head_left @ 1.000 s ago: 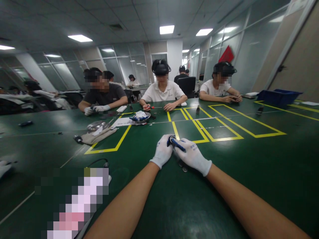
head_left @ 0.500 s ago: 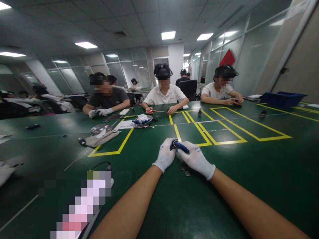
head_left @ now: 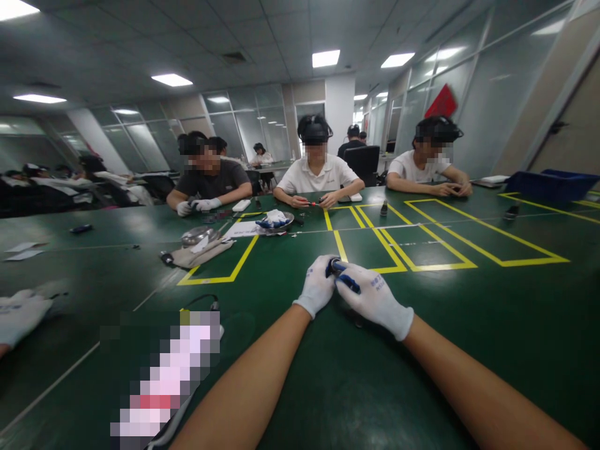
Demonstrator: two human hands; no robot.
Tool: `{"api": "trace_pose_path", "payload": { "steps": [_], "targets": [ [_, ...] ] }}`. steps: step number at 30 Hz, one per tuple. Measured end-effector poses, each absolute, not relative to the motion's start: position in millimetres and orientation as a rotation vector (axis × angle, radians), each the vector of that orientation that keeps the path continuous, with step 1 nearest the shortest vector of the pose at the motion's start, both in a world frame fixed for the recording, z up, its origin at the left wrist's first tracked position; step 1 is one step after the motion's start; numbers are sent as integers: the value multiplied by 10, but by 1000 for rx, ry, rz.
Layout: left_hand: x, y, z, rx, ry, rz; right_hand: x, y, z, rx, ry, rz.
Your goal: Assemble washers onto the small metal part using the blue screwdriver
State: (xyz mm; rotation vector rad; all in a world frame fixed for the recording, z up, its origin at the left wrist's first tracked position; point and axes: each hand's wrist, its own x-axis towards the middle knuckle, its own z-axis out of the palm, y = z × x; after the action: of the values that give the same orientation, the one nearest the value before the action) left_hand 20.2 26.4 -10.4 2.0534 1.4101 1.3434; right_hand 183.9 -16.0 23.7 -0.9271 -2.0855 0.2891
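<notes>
Both my hands wear white gloves and meet over the green table (head_left: 469, 350). My left hand (head_left: 317, 289) is closed around a small dark round part (head_left: 334, 266), pressed against my right hand. My right hand (head_left: 376, 299) grips a blue-handled tool (head_left: 347, 281) whose tip meets that part. A small dark piece (head_left: 358, 323) lies on the table just under my right wrist.
Yellow tape rectangles (head_left: 422, 250) mark the table ahead. A metal bowl with grey cloth (head_left: 199, 247) and a tray with gloves (head_left: 274, 220) lie to the left. Three people sit across the table. A blue bin (head_left: 553, 184) stands far right. A gloved hand (head_left: 19, 315) rests at the left edge.
My hands stay together on the tool and part. The view has shifted slightly right, and the small round pieces by my right wrist are now mostly hidden.
</notes>
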Motion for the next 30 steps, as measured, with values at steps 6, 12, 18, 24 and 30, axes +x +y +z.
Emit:
{"api": "trace_pose_path", "payload": {
  "steps": [6,12,18,24,30],
  "targets": [
    [209,254,-102,2081,1395,1330,1875,-121,170,-970,-2139,241],
    [211,247,-101,2102,1394,1325,1884,-95,157,-982,-2254,53],
    [209,245,-121,2107,1389,1308,1889,-95,140,-989,-2225,14],
    [214,239,-117,2125,1380,1313,1885,-92,143,-993,-2194,23],
    [217,225,-74,2150,1405,1298,1880,-99,165,-1002,-2199,-5]
  ]
}}
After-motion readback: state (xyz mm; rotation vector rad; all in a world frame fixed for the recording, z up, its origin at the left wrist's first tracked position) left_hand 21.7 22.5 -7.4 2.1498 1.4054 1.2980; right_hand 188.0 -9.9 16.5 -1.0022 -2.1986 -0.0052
